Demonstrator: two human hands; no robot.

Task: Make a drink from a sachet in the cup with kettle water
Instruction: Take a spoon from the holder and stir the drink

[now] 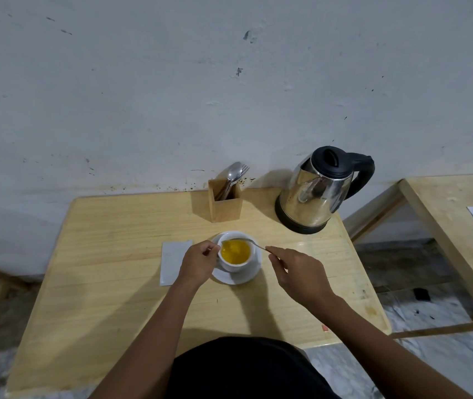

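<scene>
Left hand clamps the cup steady while right hand pinches the spoon, evidently stirring the yellow drink.

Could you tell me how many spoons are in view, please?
2: one spoon in the right hand, dipped into the cup; another spoon standing in the wooden holder beside a fork. More may be hidden inside it.

Bare table front-left; kettle, cutlery holder behind cup.
</scene>
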